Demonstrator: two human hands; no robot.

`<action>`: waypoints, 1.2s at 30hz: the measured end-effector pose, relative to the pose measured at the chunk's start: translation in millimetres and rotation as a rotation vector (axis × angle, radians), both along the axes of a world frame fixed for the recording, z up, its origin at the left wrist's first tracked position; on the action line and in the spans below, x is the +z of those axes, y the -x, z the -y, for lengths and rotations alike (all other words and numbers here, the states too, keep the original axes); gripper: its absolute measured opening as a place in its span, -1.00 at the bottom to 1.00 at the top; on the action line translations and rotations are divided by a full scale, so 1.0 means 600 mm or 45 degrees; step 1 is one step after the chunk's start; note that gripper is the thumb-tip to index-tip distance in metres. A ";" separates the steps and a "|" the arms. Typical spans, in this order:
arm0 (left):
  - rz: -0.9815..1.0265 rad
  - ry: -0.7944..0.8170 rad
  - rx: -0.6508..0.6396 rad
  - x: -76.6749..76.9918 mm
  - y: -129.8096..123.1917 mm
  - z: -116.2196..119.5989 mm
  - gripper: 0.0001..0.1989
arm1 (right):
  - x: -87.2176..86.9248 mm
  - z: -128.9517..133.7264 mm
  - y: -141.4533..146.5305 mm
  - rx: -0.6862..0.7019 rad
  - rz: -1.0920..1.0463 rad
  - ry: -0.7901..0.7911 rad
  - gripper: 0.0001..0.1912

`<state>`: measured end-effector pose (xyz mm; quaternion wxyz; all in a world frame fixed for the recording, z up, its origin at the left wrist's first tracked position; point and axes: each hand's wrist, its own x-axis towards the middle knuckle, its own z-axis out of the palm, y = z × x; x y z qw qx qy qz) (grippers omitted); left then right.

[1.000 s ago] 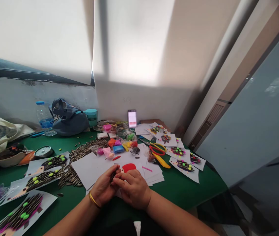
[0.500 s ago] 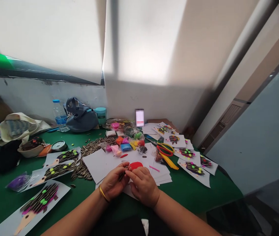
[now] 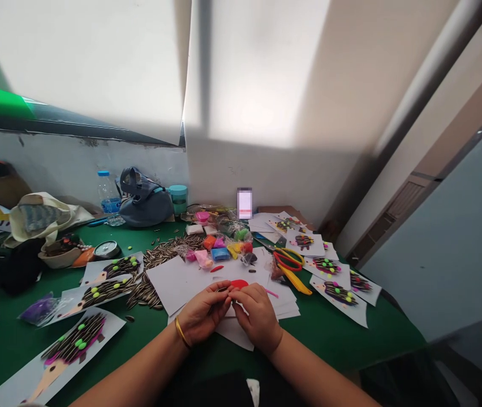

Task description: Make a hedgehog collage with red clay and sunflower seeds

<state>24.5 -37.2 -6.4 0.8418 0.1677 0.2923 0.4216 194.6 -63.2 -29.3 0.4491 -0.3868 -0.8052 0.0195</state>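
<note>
Over the white paper sheets [image 3: 181,282], my left hand [image 3: 205,314] and my right hand [image 3: 258,317] meet fingertip to fingertip. A yellow band circles the left wrist. My left fingers are curled together with a small dark sliver between them, too small to name for certain. The right thumb and forefinger pinch against the left fingertips, and whatever they hold is hidden. Just behind the fingers lies a flat red piece of modelling clay [image 3: 238,283], partly covered by them. A thin pink strip [image 3: 272,293] and a small red sliver of clay [image 3: 216,268] rest on the paper nearby.
Sunflower seeds [image 3: 168,252] lie heaped behind the paper. Bagged coloured clay [image 3: 220,254] sits beyond. Red-and-yellow scissors [image 3: 289,260] are right of the sheets. Seed-covered hedgehog cards [image 3: 73,345] flank both sides. A blue bag [image 3: 145,204], bottle [image 3: 108,195] and lit phone [image 3: 245,203] stand behind.
My right fingers have shifted slightly, and the fingertips of both hands now meet more openly. The whole view has swung a little left, so things appear further right.
</note>
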 end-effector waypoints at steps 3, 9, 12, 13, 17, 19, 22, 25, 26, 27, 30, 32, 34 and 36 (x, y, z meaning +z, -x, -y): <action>-0.034 -0.016 -0.029 0.005 -0.002 0.003 -0.73 | 0.000 -0.003 -0.001 -0.030 -0.066 -0.001 -0.83; -0.232 -0.135 -0.123 0.013 -0.008 0.012 -0.80 | 0.002 -0.004 -0.008 -0.041 -0.221 0.047 -0.86; -0.343 -0.280 -0.266 0.005 -0.010 0.015 -0.79 | 0.004 -0.003 -0.011 -0.024 -0.272 0.086 -0.85; -0.376 -0.320 -0.285 0.001 -0.011 0.016 -0.77 | 0.004 -0.003 -0.012 -0.016 -0.281 0.095 -0.85; -0.503 -0.423 -0.241 -0.003 -0.014 0.017 -0.70 | 0.006 -0.003 -0.013 0.021 -0.313 0.115 -0.84; -0.573 -0.449 -0.208 0.000 -0.016 0.017 -0.68 | 0.006 -0.004 -0.013 0.037 -0.323 0.121 -0.83; -0.675 -0.505 -0.155 0.006 -0.019 0.017 -0.63 | 0.007 -0.005 -0.012 0.051 -0.315 0.135 -0.83; -0.763 -0.567 -0.130 0.009 -0.020 0.016 -0.60 | 0.008 -0.006 -0.012 0.066 -0.305 0.149 -0.84; -0.786 -0.585 -0.129 0.008 -0.019 0.016 -0.60 | 0.008 -0.006 -0.012 0.069 -0.306 0.154 -0.85; -0.806 -0.602 -0.129 0.007 -0.019 0.015 -0.60 | 0.008 -0.006 -0.012 0.073 -0.308 0.157 -0.85; -0.850 -0.649 -0.130 0.002 -0.019 0.012 -0.56 | 0.006 -0.007 -0.013 0.084 -0.314 0.156 -0.86; -0.860 -0.675 -0.151 -0.002 -0.019 0.011 -0.53 | 0.005 -0.007 -0.014 0.088 -0.317 0.149 -0.86; -0.828 -0.688 -0.197 -0.006 -0.020 0.011 -0.52 | 0.004 -0.007 -0.014 0.081 -0.320 0.151 -0.86; -0.779 -0.701 -0.246 -0.009 -0.021 0.012 -0.52 | 0.004 -0.006 -0.014 0.075 -0.315 0.157 -0.86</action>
